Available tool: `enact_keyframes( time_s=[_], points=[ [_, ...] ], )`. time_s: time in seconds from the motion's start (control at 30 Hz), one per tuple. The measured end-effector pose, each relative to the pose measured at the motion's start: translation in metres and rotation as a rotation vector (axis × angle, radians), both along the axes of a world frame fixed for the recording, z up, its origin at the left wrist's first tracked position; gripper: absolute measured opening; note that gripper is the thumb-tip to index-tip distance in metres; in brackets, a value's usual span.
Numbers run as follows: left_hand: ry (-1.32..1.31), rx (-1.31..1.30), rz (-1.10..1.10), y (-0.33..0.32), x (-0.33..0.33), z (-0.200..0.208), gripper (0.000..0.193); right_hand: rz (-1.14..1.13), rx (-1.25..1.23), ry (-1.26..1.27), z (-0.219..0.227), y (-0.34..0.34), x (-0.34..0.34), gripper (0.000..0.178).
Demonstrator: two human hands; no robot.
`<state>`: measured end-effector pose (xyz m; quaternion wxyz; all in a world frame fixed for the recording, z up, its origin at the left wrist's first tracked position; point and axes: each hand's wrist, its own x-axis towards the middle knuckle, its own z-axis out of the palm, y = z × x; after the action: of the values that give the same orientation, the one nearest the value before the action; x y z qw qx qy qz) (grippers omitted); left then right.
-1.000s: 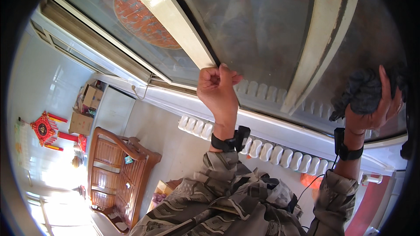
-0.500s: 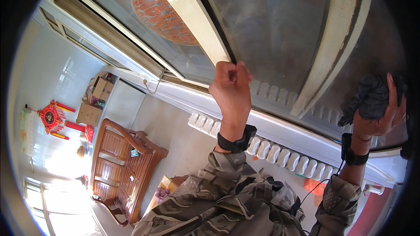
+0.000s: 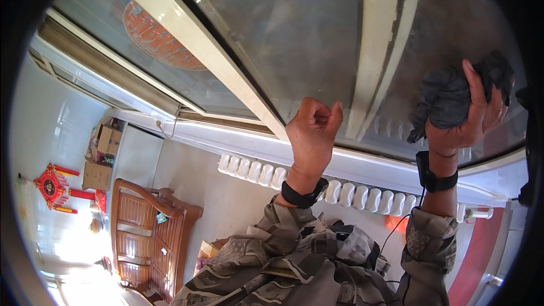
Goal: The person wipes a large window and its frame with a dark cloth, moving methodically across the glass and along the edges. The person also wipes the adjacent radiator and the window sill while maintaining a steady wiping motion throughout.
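Observation:
My right hand (image 3: 473,116) presses a crumpled dark grey cloth (image 3: 447,99) against the window glass (image 3: 306,39), its fingers spread over the cloth. The cloth bunches out on both sides of the fingers. Close to the lower edge of the window, my left hand (image 3: 311,141) is raised with its fingers curled in and nothing visible in them. It is in front of the glass, just right of a cream window frame bar (image 3: 187,39); whether it touches the glass I cannot tell. Both wrists wear black bands.
A white radiator (image 3: 255,171) runs below the white sill. At left stand a wooden bench (image 3: 150,238) and cardboard boxes (image 3: 97,175), near a red hanging ornament (image 3: 51,187). An orange-brown oval (image 3: 158,37) shows through the left pane. A dark cable hangs by my right arm.
My right hand and the cloth have moved up the pane. My left hand has come away from the frame bar to its right, fingers still curled. The whole view has shifted.

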<state>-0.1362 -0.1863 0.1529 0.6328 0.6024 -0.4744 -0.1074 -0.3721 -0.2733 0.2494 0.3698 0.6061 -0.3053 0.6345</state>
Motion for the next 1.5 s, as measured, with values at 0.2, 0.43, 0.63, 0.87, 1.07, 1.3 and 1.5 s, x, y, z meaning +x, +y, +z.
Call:
enact_keyframes(
  time_s=[0.2, 0.43, 0.63, 0.87, 1.07, 1.3, 1.5],
  points=[
    [0.124, -0.079, 0.041, -0.008, 0.030, 0.015, 0.034, -0.008, 0.042, 0.003, -0.001, 0.001, 0.001, 0.043],
    [0.337, -0.063, -0.090, -0.006, 0.034, 0.018, 0.023, -0.031, 0.048, -0.003, -0.005, 0.002, 0.000, 0.042],
    [0.336, 0.015, -0.187, 0.018, 0.028, 0.003, 0.006, 0.079, 0.101, -0.111, 0.006, 0.008, 0.012, 0.040],
    [0.176, 0.268, -0.369, 0.057, 0.032, -0.031, 0.014, 0.078, 0.135, -0.107, 0.041, 0.020, 0.080, 0.039],
    [0.041, 0.399, -0.330, 0.078, 0.063, -0.036, 0.012, 0.128, 0.162, 0.029, 0.067, 0.017, 0.186, 0.036],
    [-0.043, 0.430, -0.225, 0.125, 0.112, -0.057, 0.019, 0.239, 0.331, 0.478, -0.043, 0.029, 0.234, 0.048],
    [-0.041, 0.612, -0.159, 0.177, 0.158, -0.076, 0.017, 0.332, 0.398, 0.990, -0.192, 0.037, 0.195, 0.035]
  ],
)
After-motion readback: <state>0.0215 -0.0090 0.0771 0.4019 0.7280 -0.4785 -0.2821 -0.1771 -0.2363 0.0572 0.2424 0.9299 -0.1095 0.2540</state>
